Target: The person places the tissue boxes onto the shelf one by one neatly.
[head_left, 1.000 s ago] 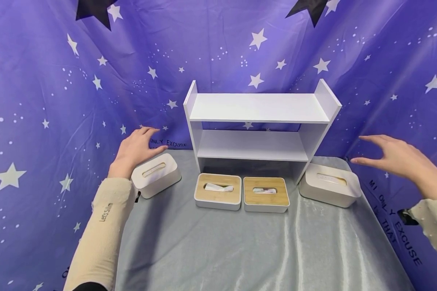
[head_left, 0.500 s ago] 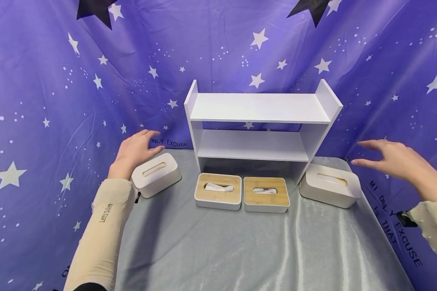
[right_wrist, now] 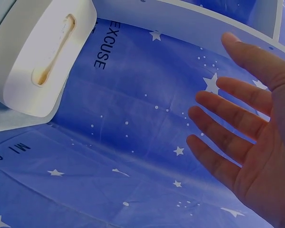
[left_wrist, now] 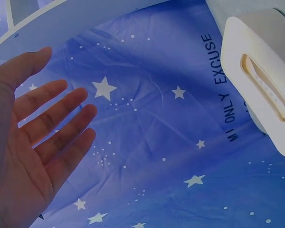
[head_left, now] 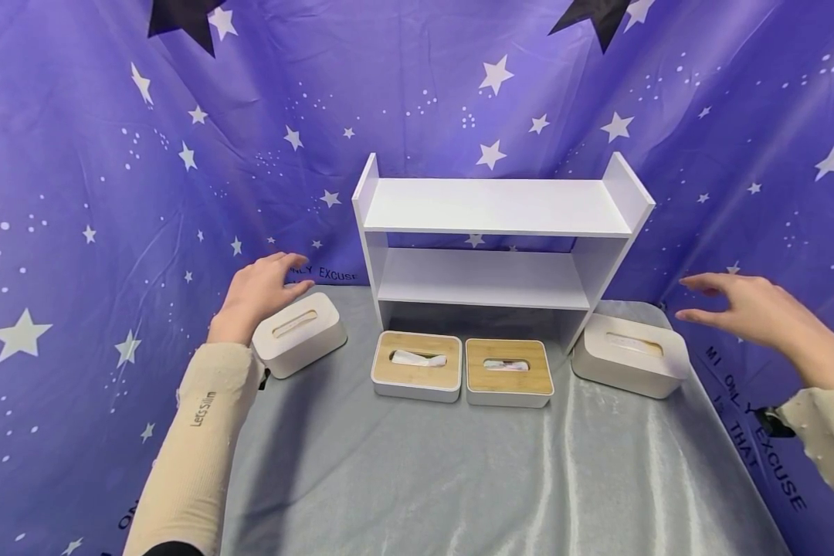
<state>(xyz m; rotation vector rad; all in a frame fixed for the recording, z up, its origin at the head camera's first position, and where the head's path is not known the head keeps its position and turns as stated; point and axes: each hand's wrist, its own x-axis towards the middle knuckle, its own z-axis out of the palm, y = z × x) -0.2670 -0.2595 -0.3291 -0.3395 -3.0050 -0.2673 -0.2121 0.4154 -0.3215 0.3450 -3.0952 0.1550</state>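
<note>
My left hand (head_left: pixel 259 292) hovers above and behind a white tissue box (head_left: pixel 307 346) at the left, fingers spread and nothing in them. In the left wrist view the palm of that hand faces the camera, apart from the tissue box (left_wrist: pixel 261 90). On the other side, my right hand (head_left: pixel 761 313) hangs in the air past a second white tissue box (head_left: pixel 625 371), its fingers loosely extended and holding nothing. The right wrist view has this tissue box (right_wrist: pixel 47 57) at upper left, away from the fingers. Two wooden-topped tissue boxes (head_left: pixel 417 378) (head_left: pixel 509 390) sit side by side between the hands.
A white two-tier shelf (head_left: pixel 483 278) stands at the back, behind the wooden-topped boxes. Grey cloth (head_left: pixel 459 471) covers the table. A purple curtain with stars (head_left: pixel 417 85) hangs around the back and both sides.
Both hands have sunk slightly, the right one a little more. The tissue boxes and the shelf have stayed in place.
</note>
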